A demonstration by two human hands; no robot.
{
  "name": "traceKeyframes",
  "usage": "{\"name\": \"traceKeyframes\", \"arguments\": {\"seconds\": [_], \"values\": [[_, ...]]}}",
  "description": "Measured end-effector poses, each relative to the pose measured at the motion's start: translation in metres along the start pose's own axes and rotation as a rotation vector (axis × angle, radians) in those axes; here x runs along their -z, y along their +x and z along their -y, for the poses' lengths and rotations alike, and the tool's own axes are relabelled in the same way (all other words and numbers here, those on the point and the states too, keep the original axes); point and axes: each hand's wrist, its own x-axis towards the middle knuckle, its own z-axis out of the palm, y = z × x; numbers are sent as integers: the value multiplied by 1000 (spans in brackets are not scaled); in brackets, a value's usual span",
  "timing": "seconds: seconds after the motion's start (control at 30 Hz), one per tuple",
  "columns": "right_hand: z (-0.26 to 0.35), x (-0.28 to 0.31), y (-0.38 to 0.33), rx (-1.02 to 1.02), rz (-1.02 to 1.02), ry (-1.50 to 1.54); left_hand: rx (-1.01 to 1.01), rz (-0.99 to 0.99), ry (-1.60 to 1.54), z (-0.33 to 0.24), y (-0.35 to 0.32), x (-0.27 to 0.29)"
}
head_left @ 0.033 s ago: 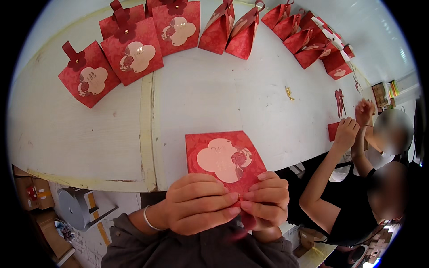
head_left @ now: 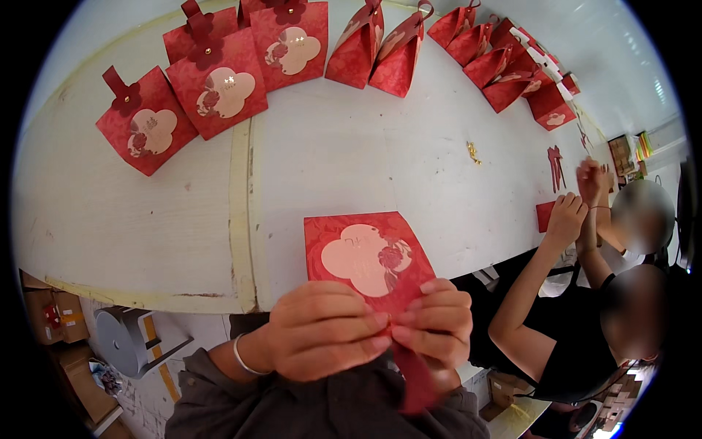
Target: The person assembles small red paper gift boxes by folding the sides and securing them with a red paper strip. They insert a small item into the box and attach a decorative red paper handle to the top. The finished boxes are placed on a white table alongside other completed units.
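A red gift box (head_left: pixel 409 276) with a pink flower-shaped label rests at the table's near edge, its narrow top toward me. Both my hands are closed on that top, fingertips pinching together at its tip. My left hand (head_left: pixel 322 333), with a bangle at the wrist, grips from the left; my right hand (head_left: pixel 437 322) grips from the right. From between my fingers a dark red ribbon strap (head_left: pixel 415 377) hangs down in front of my clothes. Whatever lies right under the fingertips is hidden.
Finished red boxes (head_left: pixel 219 91) with straps stand along the table's (head_left: pixel 175 227) far side, more at the far right. Small gold fasteners (head_left: pixel 474 152) and dark red straps (head_left: pixel 556 167) lie on the right. Two people work there. A grey stool (head_left: pixel 121 342) stands lower left.
The strap now hangs lower and straighter beneath my right hand. My hands keep their pinch almost in place. Far right, a co-worker's raised hand has shifted slightly.
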Motion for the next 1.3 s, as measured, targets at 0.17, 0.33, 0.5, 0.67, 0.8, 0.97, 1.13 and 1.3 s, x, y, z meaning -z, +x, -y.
{"name": "traceKeyframes", "arguments": {"seconds": [0.17,0.33,0.5,0.67,0.8,0.97,1.13,1.3], "values": [[-13,-8,-9,-28,34,65,50,-48,57,5,-13,-3],[-5,5,9,-227,159,149,15,-132,101,7,-13,-10],[31,32,55,-278,343,176,-55,-122,101,8,-13,-12],[39,29,57,-847,67,486,-155,-112,136,9,-17,-11],[18,43,49,-840,441,276,-201,-88,129,3,-20,-13],[18,47,48,-816,594,162,-219,-85,133,3,-23,-16],[23,44,57,-939,564,216,-138,-77,98,2,-25,-17],[7,53,77,-482,870,75,-102,-121,43,8,-18,-17]]}}
